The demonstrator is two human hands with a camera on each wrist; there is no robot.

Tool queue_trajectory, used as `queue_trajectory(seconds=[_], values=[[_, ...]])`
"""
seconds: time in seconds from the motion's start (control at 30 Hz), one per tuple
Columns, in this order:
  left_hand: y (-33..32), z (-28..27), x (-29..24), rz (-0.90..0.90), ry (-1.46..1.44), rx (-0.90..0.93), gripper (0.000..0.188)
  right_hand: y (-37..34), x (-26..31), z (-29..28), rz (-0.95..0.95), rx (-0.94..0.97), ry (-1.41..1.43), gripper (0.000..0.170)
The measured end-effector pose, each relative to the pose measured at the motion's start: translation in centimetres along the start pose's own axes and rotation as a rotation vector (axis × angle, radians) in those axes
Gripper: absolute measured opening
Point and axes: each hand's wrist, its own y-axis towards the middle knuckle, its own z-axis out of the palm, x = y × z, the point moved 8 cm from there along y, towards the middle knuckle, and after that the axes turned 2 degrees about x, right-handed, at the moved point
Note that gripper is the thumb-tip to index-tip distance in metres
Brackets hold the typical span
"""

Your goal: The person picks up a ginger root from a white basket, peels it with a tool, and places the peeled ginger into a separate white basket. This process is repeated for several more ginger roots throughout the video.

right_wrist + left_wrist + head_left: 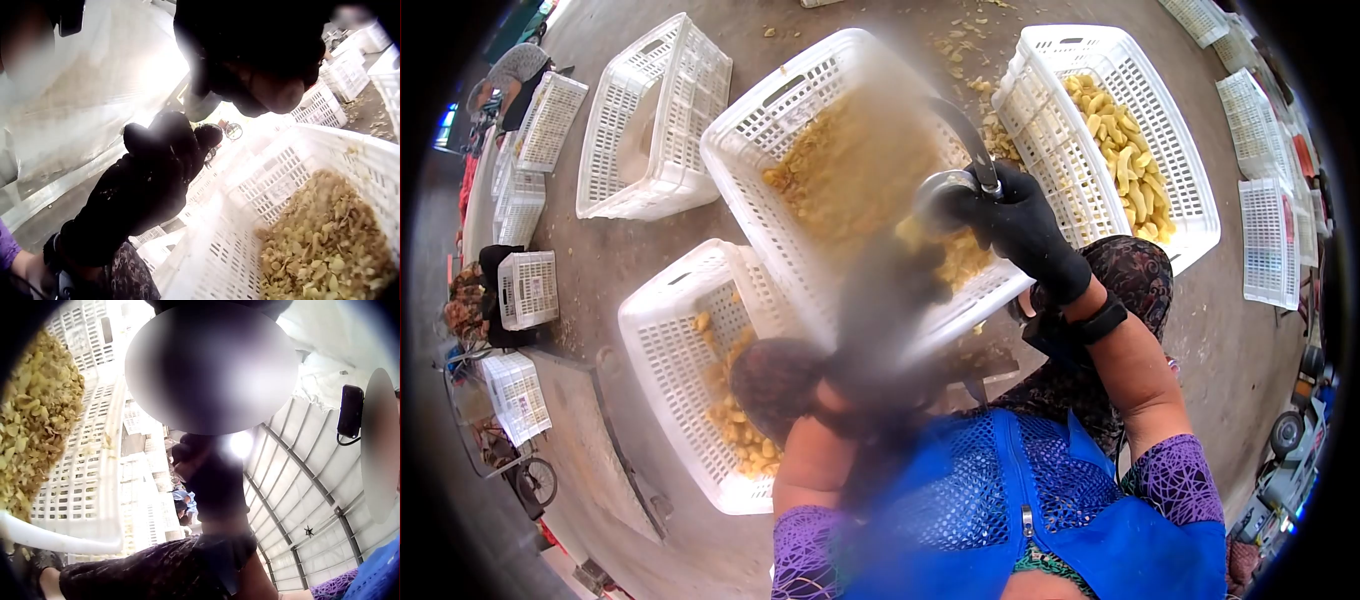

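In the head view my right hand (1025, 225), in a black glove, grips a tool with a rounded shiny metal head (948, 192). A curved grey tube (965, 130) with a metal collar arches beside that hand. Facing it, my left hand (890, 285), also gloved and blurred here, pinches a pale yellow piece (913, 234) close against the tool head. Both hands are over a white crate (735, 150) of thin yellow-brown peelings (830, 170). The right wrist view shows the left hand (153, 172) with curled fingers, just below the dark right hand (250, 56).
A crate (1190, 150) of peeled curved yellow pieces (1135, 170) stands to the right. Another crate (655, 310) with yellow pieces (745, 440) sits at lower left, beside a knee. An upright crate (640, 130) is farther left. Scraps (960, 50) litter the floor.
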Motion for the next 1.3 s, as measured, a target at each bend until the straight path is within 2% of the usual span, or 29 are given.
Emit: queue_trajectory(seconds=[0.03, 0.1, 0.13, 0.17, 0.2, 0.23, 0.27, 0.3, 0.4, 0.5, 0.57, 0.63, 0.7, 0.73, 0.77, 0.8, 0.93, 1.0, 1.03, 1.07, 1.1, 1.13, 1.2, 1.23, 1.27, 1.3], values=[[-0.2, -0.1, 0.1, 0.008, -0.072, -0.039, 0.023, 0.2, -0.4, 0.0, -0.001, 0.001, 0.000, 0.016], [-0.2, -0.4, 0.9, 0.016, -0.144, -0.077, 0.022, 0.5, -0.2, -0.6, -0.192, -0.039, -0.092, 0.017], [-0.2, -0.5, 0.4, 0.191, -0.073, -0.028, 0.043, 0.8, -0.7, -0.9, -0.193, -0.039, -0.093, 0.017], [-0.4, -0.2, -0.1, 0.364, -0.001, 0.021, 0.066, 0.6, 0.7, -0.8, -0.396, -0.062, -0.269, 0.015], [-0.3, 0.3, 0.5, 0.365, -0.001, 0.019, 0.066, -0.1, 1.9, -0.6, -0.599, -0.085, -0.445, 0.014], [-0.1, 0.8, 1.8, 0.283, -0.117, 0.014, 0.068, -0.3, 1.8, -0.9, -0.602, -0.085, -0.445, 0.014], [0.2, 0.8, 2.5, 0.201, -0.232, 0.008, 0.070, -0.9, 2.2, -0.1, -0.659, -0.089, -0.792, 0.012], [0.2, 0.7, 2.4, 0.201, -0.228, 0.006, 0.070, -1.4, 2.1, 0.9, -0.705, -0.093, -1.140, 0.011], [0.2, 0.0, 1.8, 0.162, -0.175, -0.023, 0.076, -1.5, 0.5, 1.2, -0.619, -0.002, -1.170, 0.011], [0.0, -0.4, 0.8, 0.251, -0.085, -0.048, 0.076, -1.1, -0.5, 1.4, -0.641, -0.007, -1.152, 0.012], [-0.6, 0.1, -0.2, 0.486, 0.170, -0.050, 0.076, -1.3, -0.7, 1.6, -0.665, -0.002, -1.197, 0.011], [-0.6, 0.4, 0.0, 0.490, 0.193, -0.035, 0.076, -1.4, -0.7, 1.9, -0.689, 0.002, -1.243, 0.010], [-0.6, 0.5, -0.1, 0.494, 0.214, -0.022, 0.076, -1.2, -0.8, 2.0, -0.631, 0.031, -1.213, 0.010], [-0.6, 0.1, -0.1, 0.484, 0.260, -0.058, 0.044, -1.0, -1.2, 1.9, -0.632, 0.030, -1.213, 0.010], [-0.7, -0.2, -0.2, 0.474, 0.307, -0.095, 0.022, -0.6, -1.8, 1.4, -0.600, 0.006, -1.214, 0.009], [-0.8, -0.4, -0.3, 0.466, 0.329, -0.114, 0.022, -0.2, -2.2, 0.9, -0.569, -0.019, -1.214, 0.009], [-1.0, -1.0, 0.8, 0.315, 0.302, -0.097, 0.020, 0.4, -2.1, -1.3, -0.518, -0.108, -1.244, 0.009], [-1.0, -0.8, 1.8, 0.226, 0.275, -0.076, 0.020, 0.5, -4.2, -1.7, -0.344, -0.023, -1.101, 0.013], [-0.9, -0.5, 2.4, 0.184, 0.257, -0.072, 0.019, 0.8, -6.8, -2.5, -0.277, -0.065, -1.013, 0.020], [-1.0, 0.1, 2.8, 0.137, 0.228, -0.062, 0.019, 0.8, -6.2, -2.3, -0.285, -0.097, -1.117, 0.029], [-0.9, 0.4, 3.3, 0.085, 0.194, -0.056, 0.018, 1.2, -6.6, -2.8, -0.218, -0.109, -0.912, 0.039], [-0.5, 0.4, 3.4, 0.038, 0.153, -0.055, 0.018, 0.9, -5.6, -3.2, -0.215, -0.131, -0.791, 0.041], [0.2, 0.1, 2.6, -0.138, -0.008, -0.021, 0.014, -0.3, -2.5, -1.9, -0.773, -0.017, -0.784, 0.031], [0.4, 0.1, 2.3, -0.095, -0.006, -0.033, 0.014, 0.1, -1.9, -2.7, -0.385, 0.022, -0.518, 0.026], [0.4, 0.3, 3.1, -0.128, -0.117, -0.069, 0.012, 0.2, -2.9, -2.3, -0.493, 0.018, -0.614, 0.029], [0.2, 0.6, 4.1, -0.174, -0.228, -0.099, 0.011, 0.2, -3.6, -2.4, -0.506, -0.013, -0.582, 0.031]])
